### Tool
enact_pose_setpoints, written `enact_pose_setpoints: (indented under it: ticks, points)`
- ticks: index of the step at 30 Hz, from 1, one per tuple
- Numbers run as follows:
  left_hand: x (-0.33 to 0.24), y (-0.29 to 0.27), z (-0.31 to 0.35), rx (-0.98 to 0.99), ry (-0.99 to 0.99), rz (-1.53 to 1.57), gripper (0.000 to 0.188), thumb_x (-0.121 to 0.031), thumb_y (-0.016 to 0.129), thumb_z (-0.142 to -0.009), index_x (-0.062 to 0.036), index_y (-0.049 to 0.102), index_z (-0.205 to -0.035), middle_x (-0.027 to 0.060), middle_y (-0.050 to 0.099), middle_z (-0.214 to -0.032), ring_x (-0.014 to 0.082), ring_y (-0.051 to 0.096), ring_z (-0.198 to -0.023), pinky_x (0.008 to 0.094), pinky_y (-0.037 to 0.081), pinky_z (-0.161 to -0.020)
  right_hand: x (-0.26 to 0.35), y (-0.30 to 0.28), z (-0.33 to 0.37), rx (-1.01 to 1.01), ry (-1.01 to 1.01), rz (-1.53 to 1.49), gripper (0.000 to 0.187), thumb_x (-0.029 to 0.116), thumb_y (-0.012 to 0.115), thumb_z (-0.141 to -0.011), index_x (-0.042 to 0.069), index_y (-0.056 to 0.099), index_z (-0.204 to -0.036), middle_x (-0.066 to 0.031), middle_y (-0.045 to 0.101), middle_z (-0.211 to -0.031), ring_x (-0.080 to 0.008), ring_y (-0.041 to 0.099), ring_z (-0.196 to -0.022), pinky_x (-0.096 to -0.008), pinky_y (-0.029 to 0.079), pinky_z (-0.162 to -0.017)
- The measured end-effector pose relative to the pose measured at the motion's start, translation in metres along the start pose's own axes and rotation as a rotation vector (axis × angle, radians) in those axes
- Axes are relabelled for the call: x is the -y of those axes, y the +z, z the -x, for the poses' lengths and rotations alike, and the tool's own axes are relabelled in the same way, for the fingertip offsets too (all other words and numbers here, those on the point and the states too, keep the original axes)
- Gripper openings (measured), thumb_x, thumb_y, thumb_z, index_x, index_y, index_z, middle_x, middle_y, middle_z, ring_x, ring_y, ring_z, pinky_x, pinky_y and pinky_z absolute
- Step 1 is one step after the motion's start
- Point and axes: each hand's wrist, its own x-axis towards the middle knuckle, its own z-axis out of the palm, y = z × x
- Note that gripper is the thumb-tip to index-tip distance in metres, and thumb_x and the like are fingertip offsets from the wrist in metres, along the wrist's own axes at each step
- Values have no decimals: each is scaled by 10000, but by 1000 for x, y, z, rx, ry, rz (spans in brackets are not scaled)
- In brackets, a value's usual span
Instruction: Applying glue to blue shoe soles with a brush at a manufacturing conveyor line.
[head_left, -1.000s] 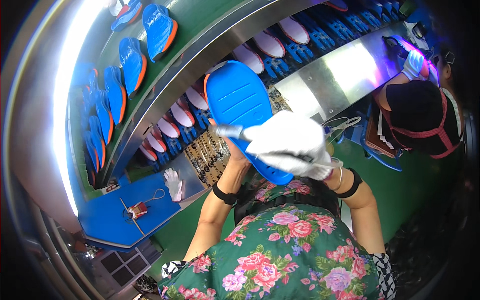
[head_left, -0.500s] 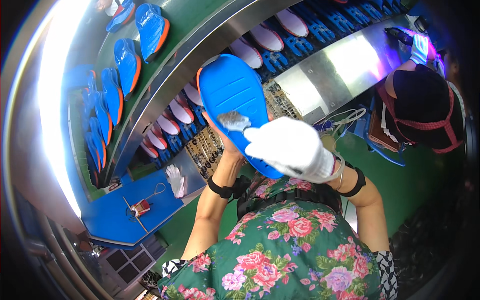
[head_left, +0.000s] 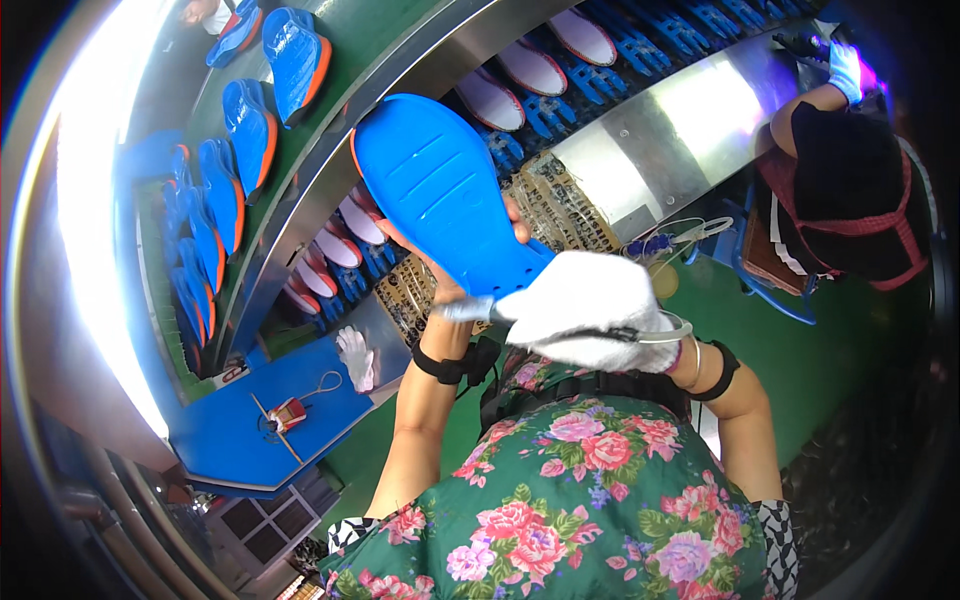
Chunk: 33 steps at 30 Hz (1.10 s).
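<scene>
A blue shoe sole [head_left: 425, 190] with an orange edge is held up in front of me, its wide end pointing away and to the left. My bare left hand [head_left: 447, 284] grips it from below, fingers wrapping over the right edge. My right hand [head_left: 585, 310], in a white knit glove, is closed around a brush [head_left: 468, 309] whose handle is mostly hidden by the glove. The brush's blurred grey end sits beside the sole's narrow end, over my left wrist. A pale tube [head_left: 672, 330] runs along the back of the glove.
Blue-and-orange soles [head_left: 245, 135] line a green belt at left. Behind a metal rail [head_left: 330, 145], white shoe bottoms [head_left: 530, 68] rest beside blue holders. A blue table [head_left: 230, 425] carries a small red item; a glove [head_left: 356, 358] lies beside it. A co-worker [head_left: 850, 190] sits at right.
The brush has come off the sole's surface and moved toward me, past its narrow end. The sole has shifted slightly up and left in my left hand.
</scene>
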Motion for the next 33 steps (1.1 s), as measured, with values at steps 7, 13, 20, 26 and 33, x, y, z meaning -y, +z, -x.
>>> enact_pose_setpoints:
  ticks: [7,13,20,26,33]
  points:
    - [-6,-16,-1,63,40,43,1355,-1120,483,-675,-22,522,-1469,273,668,-1220,415,693,-1006,561,617,-751,0,6,17,185,-120,324,335,72,825,-896,122,814,-1226,-111,808,-1150,-296,769,-943,-422,634,-816]
    - [-12,-23,-6,82,28,-4,1316,-1110,543,-651,0,559,-1357,187,661,-1148,331,609,-956,479,556,-815,0,3,24,44,-33,170,385,54,835,-872,120,817,-1251,-120,803,-1267,-283,784,-985,-409,631,-835]
    - [-18,-12,-15,117,41,159,1313,-1086,545,-693,-20,541,-1460,221,677,-1224,378,654,-959,520,586,-831,2,3,33,70,-5,91,311,113,877,-855,116,833,-1164,-67,813,-1112,-267,765,-919,-401,621,-791]
    - [-25,-8,-23,-24,18,-60,1327,-1129,411,-696,-74,534,-1491,269,705,-1132,398,722,-827,510,605,-693,-2,-2,36,145,-77,306,300,105,811,-918,116,809,-1218,-102,801,-1135,-290,759,-945,-400,625,-789]
    - [-39,1,-32,10,-222,-147,1357,-1127,429,-700,-65,512,-1542,261,682,-1147,363,683,-847,454,554,-742,-3,-3,37,14,184,1,236,52,859,-842,86,844,-1076,-98,831,-1103,-282,779,-937,-397,624,-799]
